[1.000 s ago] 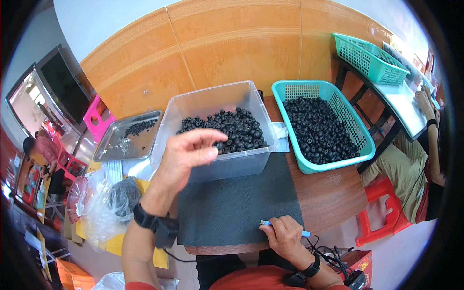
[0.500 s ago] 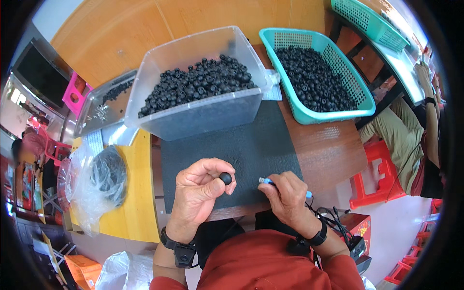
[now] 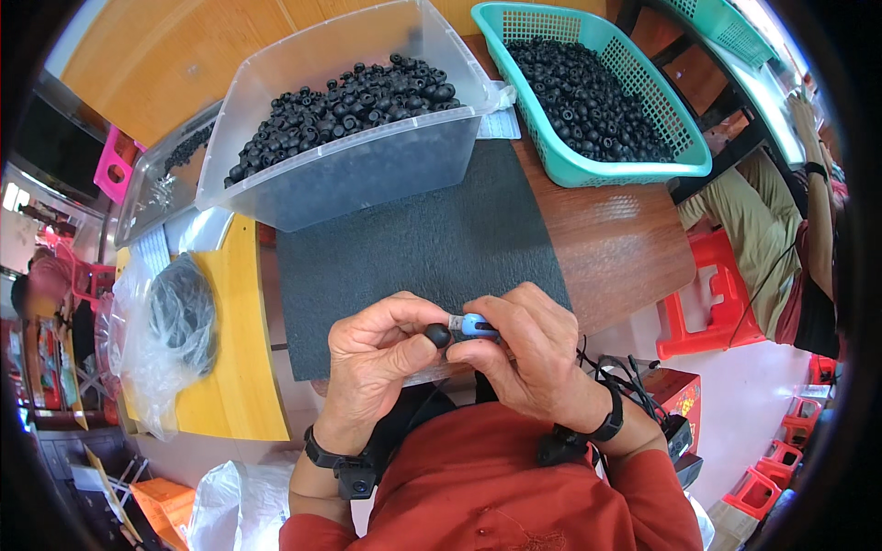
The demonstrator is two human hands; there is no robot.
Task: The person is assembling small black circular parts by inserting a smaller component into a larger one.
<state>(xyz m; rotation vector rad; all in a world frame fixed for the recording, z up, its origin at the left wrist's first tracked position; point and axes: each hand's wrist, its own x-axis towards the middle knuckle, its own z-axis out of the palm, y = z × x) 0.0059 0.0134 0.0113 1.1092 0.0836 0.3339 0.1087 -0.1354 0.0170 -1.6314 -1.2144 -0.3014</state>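
Observation:
My left hand point(image 3: 381, 354) pinches a small round black piece point(image 3: 438, 335) between thumb and fingers, close to my chest. My right hand point(image 3: 525, 354) grips a small blue tool point(image 3: 476, 325) whose metal tip meets the black piece. Both hands hover over the near edge of a dark grey mat point(image 3: 423, 248). Behind the mat stands a clear plastic tub point(image 3: 344, 174) heaped with the same black pieces. To its right a teal basket point(image 3: 588, 170) holds many more.
A second clear tray point(image 3: 161, 179) of black pieces sits at the far left by a pink object point(image 3: 115, 170). A plastic bag with dark contents point(image 3: 175, 321) lies on the yellow tabletop point(image 3: 234, 404). Another person point(image 3: 781, 239) sits at the right near red stools point(image 3: 707, 303).
My left hand came back from the clear tub with a black piece and now meets my right hand, which has raised the blue tool to it. The view has tilted down.

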